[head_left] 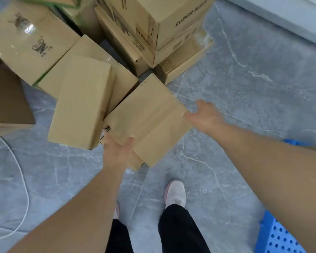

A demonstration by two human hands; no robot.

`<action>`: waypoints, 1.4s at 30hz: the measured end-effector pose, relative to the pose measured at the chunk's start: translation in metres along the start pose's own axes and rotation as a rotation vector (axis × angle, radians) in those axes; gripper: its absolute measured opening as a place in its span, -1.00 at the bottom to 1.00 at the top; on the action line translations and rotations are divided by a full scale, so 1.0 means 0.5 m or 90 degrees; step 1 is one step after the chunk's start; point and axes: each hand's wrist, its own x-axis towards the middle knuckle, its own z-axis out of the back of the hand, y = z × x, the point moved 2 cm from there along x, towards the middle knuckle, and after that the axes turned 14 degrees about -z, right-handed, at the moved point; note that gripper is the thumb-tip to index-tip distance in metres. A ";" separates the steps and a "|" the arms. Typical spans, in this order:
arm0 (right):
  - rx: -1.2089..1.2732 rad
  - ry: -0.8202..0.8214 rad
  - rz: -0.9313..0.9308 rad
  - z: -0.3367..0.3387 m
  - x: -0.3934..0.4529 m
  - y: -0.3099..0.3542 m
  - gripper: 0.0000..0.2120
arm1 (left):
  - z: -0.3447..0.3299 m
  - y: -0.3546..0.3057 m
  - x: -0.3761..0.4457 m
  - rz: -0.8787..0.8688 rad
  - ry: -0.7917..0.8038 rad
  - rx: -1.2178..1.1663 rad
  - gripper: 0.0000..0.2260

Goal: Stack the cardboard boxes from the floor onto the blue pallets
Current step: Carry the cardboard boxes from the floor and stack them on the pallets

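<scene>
Head view: reached with both hands for plain cardboard box [150, 117] on grey floor [244, 106]. Left hand [119, 150] gripped near corner; right hand [206, 115] spread, touching right edge. Blue pallet [277, 238] behind-right.

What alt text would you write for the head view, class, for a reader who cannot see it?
Seen from above, a person's left hand and right hand take hold of opposite edges of a plain box at the front of a heap of boxes on a grey floor. A blue pallet shows at lower right, a white cable at left.
</scene>
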 end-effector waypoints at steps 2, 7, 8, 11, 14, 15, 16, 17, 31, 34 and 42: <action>-0.019 0.015 0.017 -0.016 0.032 0.012 -0.34 | -0.022 0.021 0.013 0.029 -0.011 -0.019 -0.31; -0.058 0.049 0.034 -0.067 0.092 0.024 -0.32 | -0.072 0.072 0.037 0.095 0.025 -0.041 -0.29; -0.045 0.069 0.035 -0.077 0.099 0.022 -0.35 | -0.081 0.078 0.038 0.095 0.041 -0.055 -0.32; -0.007 0.108 0.034 -0.093 0.106 0.010 -0.45 | -0.099 0.089 0.034 0.082 0.067 -0.098 -0.36; 0.031 0.117 0.039 -0.086 0.098 -0.013 -0.56 | -0.105 0.084 0.021 0.101 0.051 -0.154 -0.43; 0.053 0.121 0.036 -0.080 0.091 -0.025 -0.58 | -0.105 0.079 0.012 0.103 0.047 -0.164 -0.45; 0.075 0.124 0.031 -0.073 0.083 -0.039 -0.59 | -0.104 0.071 0.001 0.099 0.044 -0.164 -0.47; 0.096 0.124 0.024 -0.063 0.073 -0.054 -0.59 | -0.102 0.063 -0.013 0.092 0.045 -0.162 -0.47; 0.417 0.036 -0.090 0.033 -0.269 -0.386 -0.67 | -0.083 -0.056 -0.310 -0.137 0.139 -0.097 -0.50; 0.465 0.030 -0.102 0.029 -0.363 -0.472 -0.67 | -0.080 -0.056 -0.406 -0.145 0.159 -0.064 -0.59; 0.508 0.019 -0.180 0.013 -0.524 -0.740 -0.62 | -0.159 -0.041 -0.653 -0.183 0.264 -0.042 -0.70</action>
